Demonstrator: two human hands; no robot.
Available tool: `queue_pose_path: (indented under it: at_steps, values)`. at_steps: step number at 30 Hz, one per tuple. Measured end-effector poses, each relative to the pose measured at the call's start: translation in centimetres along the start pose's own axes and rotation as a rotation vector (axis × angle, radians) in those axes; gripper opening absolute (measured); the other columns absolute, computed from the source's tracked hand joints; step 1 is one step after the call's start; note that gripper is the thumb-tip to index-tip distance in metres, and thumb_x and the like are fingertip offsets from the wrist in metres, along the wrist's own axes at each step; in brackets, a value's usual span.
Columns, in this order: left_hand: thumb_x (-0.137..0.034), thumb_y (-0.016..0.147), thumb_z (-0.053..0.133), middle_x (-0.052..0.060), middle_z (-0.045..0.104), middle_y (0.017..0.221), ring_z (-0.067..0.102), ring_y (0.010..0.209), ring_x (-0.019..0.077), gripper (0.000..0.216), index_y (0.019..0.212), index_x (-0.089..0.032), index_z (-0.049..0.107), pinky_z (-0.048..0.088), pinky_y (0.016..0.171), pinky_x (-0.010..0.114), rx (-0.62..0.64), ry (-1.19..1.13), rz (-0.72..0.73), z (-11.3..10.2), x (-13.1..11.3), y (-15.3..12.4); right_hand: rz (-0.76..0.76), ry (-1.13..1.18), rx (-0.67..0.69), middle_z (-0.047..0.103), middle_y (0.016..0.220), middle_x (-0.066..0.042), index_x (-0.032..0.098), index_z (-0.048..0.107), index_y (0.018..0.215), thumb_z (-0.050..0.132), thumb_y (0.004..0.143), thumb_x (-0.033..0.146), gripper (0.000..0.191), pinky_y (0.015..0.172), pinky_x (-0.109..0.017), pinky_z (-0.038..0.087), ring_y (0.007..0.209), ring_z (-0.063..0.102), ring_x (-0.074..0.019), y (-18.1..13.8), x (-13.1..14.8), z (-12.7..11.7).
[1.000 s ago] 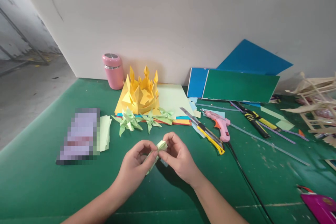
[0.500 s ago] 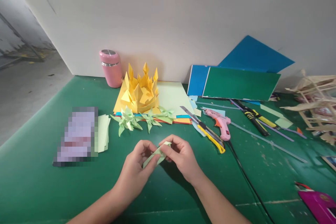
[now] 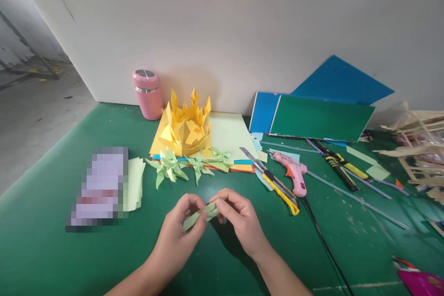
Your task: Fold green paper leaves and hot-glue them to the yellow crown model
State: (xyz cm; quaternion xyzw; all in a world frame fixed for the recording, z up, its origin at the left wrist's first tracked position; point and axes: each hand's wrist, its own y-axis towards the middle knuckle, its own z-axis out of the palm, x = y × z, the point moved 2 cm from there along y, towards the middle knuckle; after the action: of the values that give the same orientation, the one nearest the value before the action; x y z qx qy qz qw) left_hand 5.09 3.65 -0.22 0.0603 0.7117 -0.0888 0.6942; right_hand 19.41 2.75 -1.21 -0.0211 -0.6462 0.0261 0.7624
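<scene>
Between my two hands is a folded strip of pale green paper (image 3: 191, 220), held above the green table. My left hand (image 3: 180, 229) pinches its left part between thumb and fingers. At the other end, my right hand (image 3: 239, 219) grips it with thumb on top; those fingertips partly hide the paper. Just beyond my hands lie several light green origami flowers (image 3: 169, 166). Behind them a yellow folded-paper crown (image 3: 185, 134) stands on stacked coloured sheets (image 3: 231, 132).
At left are a blurred-out phone (image 3: 100, 185) and pale green paper pieces (image 3: 135, 185). On the right lie a yellow utility knife (image 3: 274, 185), a pink glue gun (image 3: 294, 173) with a black cord, glue sticks and pliers (image 3: 342, 171). A pink flask (image 3: 149, 97) stands by the wall.
The folded green paper has tilted flatter, and both hands have shifted slightly in their grip. The whole view has moved a little, so things sit lower in the frame.
</scene>
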Motion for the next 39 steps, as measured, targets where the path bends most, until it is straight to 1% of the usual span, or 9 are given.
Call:
queue_pose_path:
  at_steps: [5, 8, 13, 17, 24, 28, 32, 36, 39]
  values:
    - [-0.03, 0.073, 0.066, -0.002, 0.055, 0.07, 0.058, 0.063, 0.0136, 0.018, 0.065, -0.02, 0.052, 0.053, 0.052, 0.022, 0.033, -0.144, -0.12, 0.1, -0.6, 0.0, 0.061, 0.024, 0.003, 0.056, 0.064, 0.001, 0.019, 0.07, 0.07, 0.068, 0.073, 0.046, 0.027, 0.05, -0.024, 0.041, 0.05, 0.046, -0.0098, 0.2, 0.1, 0.1]
    - [-0.029, 0.074, 0.064, -0.001, 0.057, 0.073, 0.058, 0.059, 0.0122, 0.013, 0.067, -0.02, 0.059, 0.053, 0.053, 0.023, 0.04, -0.09, -0.054, 0.0, -0.7, -0.1, 0.053, 0.022, 0.01, 0.059, 0.064, 0.0, 0.018, 0.069, 0.071, 0.069, 0.073, 0.047, 0.029, 0.051, -0.024, 0.042, 0.05, 0.048, -0.0095, 0.2, 0.3, -0.1]
    - [-0.029, 0.078, 0.058, 0.001, 0.061, 0.08, 0.06, 0.056, 0.0119, 0.012, 0.077, -0.02, 0.067, 0.054, 0.056, 0.025, 0.039, 0.062, 0.082, 0.0, -0.6, -0.3, 0.02, 0.105, 0.042, 0.058, 0.069, 0.002, 0.02, 0.066, 0.092, 0.07, 0.071, 0.049, 0.036, 0.055, -0.023, 0.044, 0.055, 0.051, -0.0093, 0.0, 0.0, -0.2]
    - [-0.029, 0.077, 0.06, 0.001, 0.063, 0.078, 0.061, 0.059, 0.0129, 0.013, 0.079, -0.021, 0.069, 0.054, 0.06, 0.026, 0.053, 0.09, 0.107, 0.1, -0.5, -0.3, -0.005, 0.063, 0.024, 0.053, 0.063, 0.006, 0.02, 0.063, 0.092, 0.072, 0.071, 0.039, 0.03, 0.053, -0.022, 0.042, 0.052, 0.05, -0.0077, -0.1, -0.4, -0.3]
    - [-0.034, 0.066, 0.072, 0.003, 0.069, 0.077, 0.063, 0.071, 0.0169, 0.019, 0.077, -0.019, 0.073, 0.051, 0.065, 0.026, 0.029, -0.044, -0.091, 0.4, -0.4, -0.5, -0.08, 0.071, -0.051, 0.043, 0.063, 0.009, 0.022, 0.057, 0.093, 0.068, 0.07, 0.033, 0.028, 0.047, -0.02, 0.038, 0.046, 0.044, -0.006, -0.3, -0.3, 0.1]
    - [-0.034, 0.057, 0.079, -0.001, 0.067, 0.068, 0.059, 0.061, 0.0123, 0.029, 0.077, -0.017, 0.067, 0.046, 0.056, 0.022, 0.003, -0.22, -0.232, 0.8, -1.1, -1.3, -0.137, 0.021, -0.058, 0.041, 0.06, 0.009, 0.021, 0.055, 0.091, 0.063, 0.073, 0.034, 0.023, 0.047, -0.021, 0.035, 0.046, 0.041, -0.0068, -1.0, -0.1, 0.6]
    - [-0.033, 0.057, 0.078, -0.006, 0.056, 0.059, 0.047, 0.05, 0.0072, 0.026, 0.07, -0.018, 0.062, 0.036, 0.047, 0.018, 0.02, -0.209, -0.224, 0.9, -1.7, -2.2, -0.182, -0.056, -0.083, 0.038, 0.061, 0.008, 0.021, 0.055, 0.09, 0.059, 0.076, 0.031, 0.019, 0.048, -0.021, 0.033, 0.049, 0.039, -0.0077, -2.4, 0.1, 0.8]
    - [-0.032, 0.057, 0.078, -0.003, 0.06, 0.068, 0.052, 0.06, 0.0104, 0.024, 0.072, -0.018, 0.066, 0.041, 0.056, 0.021, 0.095, -0.108, -0.192, 0.5, -1.6, -2.9, -0.207, -0.135, -0.098, 0.04, 0.065, 0.007, 0.02, 0.055, 0.089, 0.056, 0.078, 0.028, 0.014, 0.051, -0.022, 0.033, 0.053, 0.039, -0.0086, -3.3, -0.1, 0.9]
    - [-0.036, 0.06, 0.077, -0.002, 0.062, 0.073, 0.054, 0.065, 0.0122, 0.026, 0.077, -0.018, 0.067, 0.042, 0.06, 0.022, 0.079, -0.107, -0.217, -0.1, -1.2, -3.2, -0.215, -0.147, -0.088, 0.041, 0.065, 0.006, 0.02, 0.055, 0.089, 0.056, 0.079, 0.028, 0.012, 0.051, -0.021, 0.034, 0.054, 0.04, -0.0087, -2.9, -0.4, 1.1]
